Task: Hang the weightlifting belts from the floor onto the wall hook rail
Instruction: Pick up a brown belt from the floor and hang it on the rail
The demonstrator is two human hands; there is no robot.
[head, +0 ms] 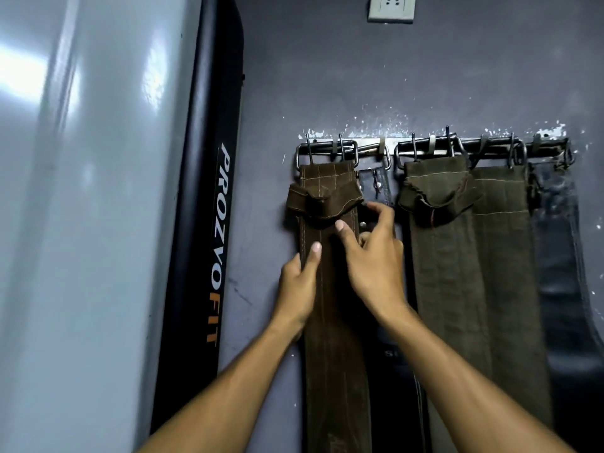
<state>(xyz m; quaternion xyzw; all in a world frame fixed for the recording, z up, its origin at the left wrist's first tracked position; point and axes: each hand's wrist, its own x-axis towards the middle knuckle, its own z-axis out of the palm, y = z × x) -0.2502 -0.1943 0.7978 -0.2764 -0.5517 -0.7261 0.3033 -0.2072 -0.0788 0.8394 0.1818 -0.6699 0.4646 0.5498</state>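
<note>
The black belt behind my brown belt is mostly covered — its lettering unreadable. My right hand hides its own fingertips and part of a stud. All belts run off the bottom edge. The far-right belt is blurred.

One brand name can be read: "PROZVOFIT" runs lengthwise along the black edge panel of the large grey machine housing at the left. The letters are turned sideways and read from top to bottom. "PROZVO" is in white slanted capitals and "FIT" below it is in orange.

On the dark belt that hangs between the brown belt and the olive belts, a faint pale print begins with an "S"; the right forearm covers the rest, so the word cannot be made out.

No other lettering or number is legible.
</note>
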